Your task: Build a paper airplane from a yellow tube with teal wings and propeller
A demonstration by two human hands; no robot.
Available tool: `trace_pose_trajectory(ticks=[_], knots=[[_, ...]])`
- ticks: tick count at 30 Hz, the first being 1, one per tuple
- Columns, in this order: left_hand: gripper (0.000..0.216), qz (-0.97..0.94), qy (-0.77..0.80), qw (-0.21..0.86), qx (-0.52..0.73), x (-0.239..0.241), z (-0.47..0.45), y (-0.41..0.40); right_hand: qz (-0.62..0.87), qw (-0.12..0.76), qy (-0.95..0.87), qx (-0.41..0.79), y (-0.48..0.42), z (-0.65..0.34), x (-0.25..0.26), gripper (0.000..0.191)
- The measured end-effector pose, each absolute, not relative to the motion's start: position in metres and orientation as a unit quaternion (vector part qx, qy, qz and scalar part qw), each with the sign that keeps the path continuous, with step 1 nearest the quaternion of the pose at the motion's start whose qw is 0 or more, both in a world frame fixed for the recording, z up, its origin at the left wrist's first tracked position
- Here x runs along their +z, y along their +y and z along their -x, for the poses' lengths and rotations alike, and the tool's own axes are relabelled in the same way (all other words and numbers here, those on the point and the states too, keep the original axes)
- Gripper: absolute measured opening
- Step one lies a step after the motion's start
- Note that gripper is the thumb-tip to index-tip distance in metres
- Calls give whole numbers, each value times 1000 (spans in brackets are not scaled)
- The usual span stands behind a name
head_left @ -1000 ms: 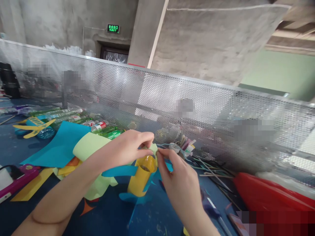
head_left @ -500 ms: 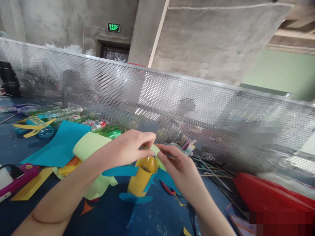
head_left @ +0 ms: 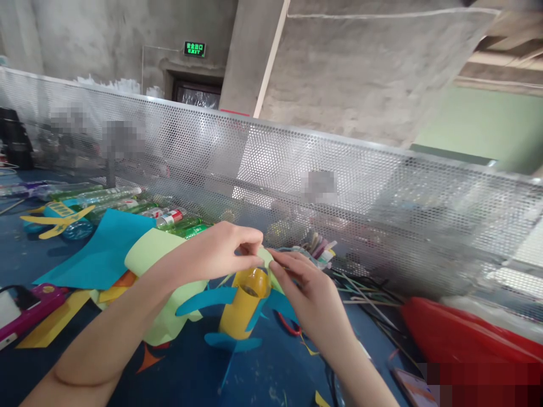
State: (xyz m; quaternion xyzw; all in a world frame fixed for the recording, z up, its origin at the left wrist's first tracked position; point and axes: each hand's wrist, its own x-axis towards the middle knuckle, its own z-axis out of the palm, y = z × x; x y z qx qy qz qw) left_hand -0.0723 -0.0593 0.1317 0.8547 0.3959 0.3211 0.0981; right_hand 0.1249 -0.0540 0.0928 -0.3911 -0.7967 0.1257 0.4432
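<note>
My left hand [head_left: 231,246] and my right hand [head_left: 303,282] meet above a toy plane made from a bottle [head_left: 237,314]. Between their fingertips they pinch a small piece of light green paper [head_left: 266,257]. The bottle is wrapped in yellow paper, with blue paper wings [head_left: 207,299] and a blue tail [head_left: 233,342]; its clear end tilts up just under my fingers. Behind my left forearm lies a curled light green sheet [head_left: 155,249]. My right hand hides part of the right wing.
A blue sheet [head_left: 114,243], another bottle plane with a yellow propeller [head_left: 59,220] and several plastic bottles [head_left: 169,217] lie at the left. A magenta power strip [head_left: 38,308] is at the left edge. Red scissors handles [head_left: 288,325] and a red bag [head_left: 458,333] lie right. A perforated metal divider [head_left: 275,152] crosses behind.
My hands have shifted slightly, still pinching the green paper. The blue left wing now looks more curved. The whole view has moved a little.
</note>
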Motion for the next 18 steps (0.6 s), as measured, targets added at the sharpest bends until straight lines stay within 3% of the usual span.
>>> trace_pose_trajectory(ticks=[10,18], knots=[[21,-858,403,70,312,132,71,-61,404,446,-798,11,-62,-117,89,30],[9,-862,357,136,333,131,77,-52,407,418,-812,35,-61,-123,94,30]])
